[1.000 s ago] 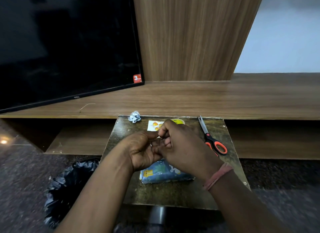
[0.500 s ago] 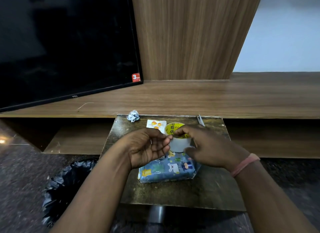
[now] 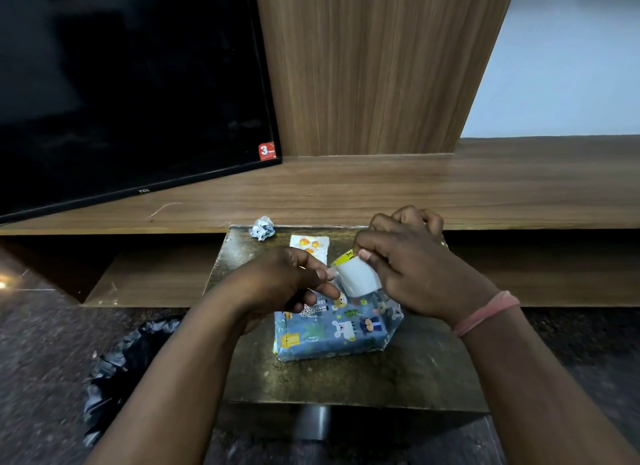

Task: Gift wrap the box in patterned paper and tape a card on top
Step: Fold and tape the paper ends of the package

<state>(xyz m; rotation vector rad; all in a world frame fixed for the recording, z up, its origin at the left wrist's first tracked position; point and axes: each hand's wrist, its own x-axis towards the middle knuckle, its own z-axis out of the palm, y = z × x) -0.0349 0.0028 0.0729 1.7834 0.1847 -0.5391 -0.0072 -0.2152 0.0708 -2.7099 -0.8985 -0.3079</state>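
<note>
Blue patterned box (image 3: pixel 337 329) sits wrapped at table (image 3: pixel 408 374) centre. Your left hand (image 3: pixel 277 284) now pinches the tape's free end; your right hand (image 3: pixel 412 274) grips the tape roll (image 3: pixel 356 276), lifted since half a second ago. Card (image 3: pixel 309 244) waits at 12 o'clock, untaped. Judgement: a strip is being drawn for the card.

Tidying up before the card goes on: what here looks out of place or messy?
A crumpled paper scrap lies at the far left edge of the small table, apart from the wrapped box. The box's right end bulges unevenly. Otherwise nothing stands out.
</note>
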